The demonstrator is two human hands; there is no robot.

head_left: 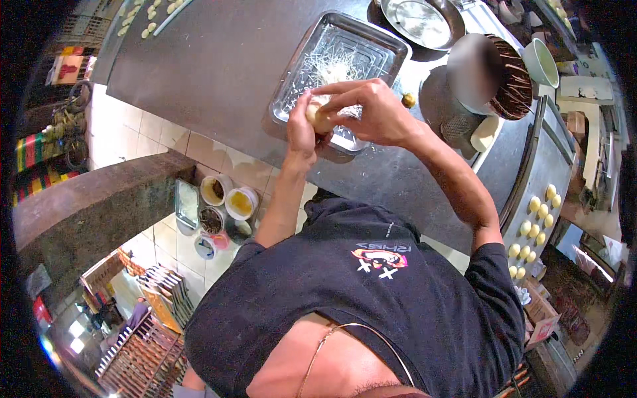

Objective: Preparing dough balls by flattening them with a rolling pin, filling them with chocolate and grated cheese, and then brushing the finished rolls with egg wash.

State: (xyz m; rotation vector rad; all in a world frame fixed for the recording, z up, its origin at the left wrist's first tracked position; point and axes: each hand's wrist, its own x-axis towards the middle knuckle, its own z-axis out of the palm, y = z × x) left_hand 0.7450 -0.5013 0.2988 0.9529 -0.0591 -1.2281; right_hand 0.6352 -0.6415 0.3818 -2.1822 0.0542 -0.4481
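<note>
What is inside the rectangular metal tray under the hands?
The rectangular metal tray holds a heap of pale shreds; both hands and the pale dough ball cover its near end.

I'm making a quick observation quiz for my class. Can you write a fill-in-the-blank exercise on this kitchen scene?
1. Both hands, left hand and right hand, hold a small ball of ____.
2. The hands work above a rectangular ____ tray.
3. The tray sits on a dark grey ____.
4. The dough balls lined up on the right are pale ____.

Missing words: dough; metal; counter; yellow
</note>
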